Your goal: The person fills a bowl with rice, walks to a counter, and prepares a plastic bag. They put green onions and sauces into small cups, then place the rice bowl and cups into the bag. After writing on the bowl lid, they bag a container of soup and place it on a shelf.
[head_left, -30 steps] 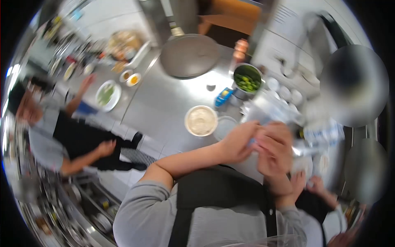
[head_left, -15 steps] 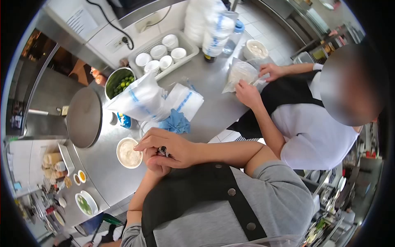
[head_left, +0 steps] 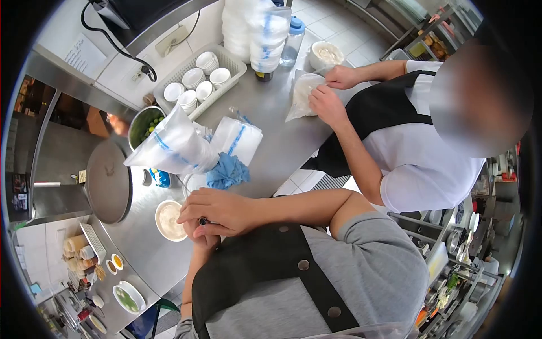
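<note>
My right hand (head_left: pixel 221 210) lies across my left hand (head_left: pixel 204 239), over my black apron at the table's edge. Its fingers reach left to the rim of a white bowl of pale creamy food (head_left: pixel 169 220). Between its thumb and fingers pokes the dark, shiny end of a pen (head_left: pixel 202 221). Most of my left hand is hidden underneath, its fingers out of sight. Just beyond the hands lie a crumpled blue cloth (head_left: pixel 228 171), a large white plastic bag with blue print (head_left: pixel 175 144) and a folded stack of similar bags (head_left: pixel 240 138).
To the right a co-worker (head_left: pixel 389 124) grips the neck of a filled clear bag (head_left: pixel 303 96), near another white bowl (head_left: pixel 326 55). A basket of small white cups (head_left: pixel 236 69), a pot of green limes (head_left: pixel 145 125) and a round dark plate (head_left: pixel 109 183) stand along the back.
The view has shifted slightly. The co-worker's hands have drawn together at the bag's neck. My hands stay crossed beside the bowl, the pen end turned a little.
</note>
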`<state>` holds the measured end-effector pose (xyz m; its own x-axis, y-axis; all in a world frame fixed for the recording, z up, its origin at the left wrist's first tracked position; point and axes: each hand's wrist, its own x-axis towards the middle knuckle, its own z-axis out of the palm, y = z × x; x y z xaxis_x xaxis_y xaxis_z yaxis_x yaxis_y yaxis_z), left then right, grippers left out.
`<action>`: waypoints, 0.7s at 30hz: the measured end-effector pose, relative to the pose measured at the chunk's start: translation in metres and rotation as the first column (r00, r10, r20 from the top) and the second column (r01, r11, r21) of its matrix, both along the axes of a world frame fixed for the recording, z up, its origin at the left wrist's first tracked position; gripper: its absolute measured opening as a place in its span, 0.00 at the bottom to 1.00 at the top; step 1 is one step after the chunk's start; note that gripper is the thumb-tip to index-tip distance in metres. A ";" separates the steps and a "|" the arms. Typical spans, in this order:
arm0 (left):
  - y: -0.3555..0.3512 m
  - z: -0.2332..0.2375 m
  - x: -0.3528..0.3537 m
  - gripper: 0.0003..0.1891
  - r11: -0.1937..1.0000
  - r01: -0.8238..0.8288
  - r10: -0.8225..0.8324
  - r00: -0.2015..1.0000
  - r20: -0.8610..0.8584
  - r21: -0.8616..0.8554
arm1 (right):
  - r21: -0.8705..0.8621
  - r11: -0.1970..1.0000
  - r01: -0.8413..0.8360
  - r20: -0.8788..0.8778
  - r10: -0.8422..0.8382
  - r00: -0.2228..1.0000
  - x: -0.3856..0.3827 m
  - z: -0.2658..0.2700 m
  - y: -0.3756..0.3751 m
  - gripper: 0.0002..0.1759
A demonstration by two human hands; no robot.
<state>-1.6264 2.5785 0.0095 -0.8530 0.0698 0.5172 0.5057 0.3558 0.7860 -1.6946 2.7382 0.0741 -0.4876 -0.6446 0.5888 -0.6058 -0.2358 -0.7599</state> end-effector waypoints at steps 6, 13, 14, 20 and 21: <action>-0.001 0.008 -0.007 0.24 0.997 -0.075 0.073 0.994 -0.084 -0.025 | -0.101 0.995 -0.021 -0.074 0.014 0.997 -0.013 0.019 -0.002 0.15; 0.000 0.010 -0.004 0.24 0.990 -0.139 0.141 0.989 -0.050 0.032 | -0.109 0.970 -0.215 0.142 0.230 0.963 -0.005 0.029 -0.015 0.17; -0.001 0.010 -0.003 0.24 0.988 -0.149 0.151 0.988 -0.043 0.038 | -0.128 0.961 -0.246 0.170 0.266 0.949 -0.004 0.031 -0.017 0.18; 0.002 0.008 -0.002 0.24 0.983 -0.169 0.169 0.986 0.000 0.073 | -0.094 0.944 -0.316 0.191 0.328 0.925 -0.005 0.034 -0.018 0.19; 0.003 0.007 -0.003 0.24 0.982 -0.170 0.170 0.985 0.004 0.081 | -0.096 0.946 -0.310 0.180 0.323 0.929 -0.005 0.033 -0.019 0.19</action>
<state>-1.6291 2.5819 0.0168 -0.8475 -0.1183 0.5174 0.4452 0.3722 0.8144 -1.6999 2.7197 0.1074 -0.3717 -0.7478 0.5501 -0.3367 -0.4437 -0.8306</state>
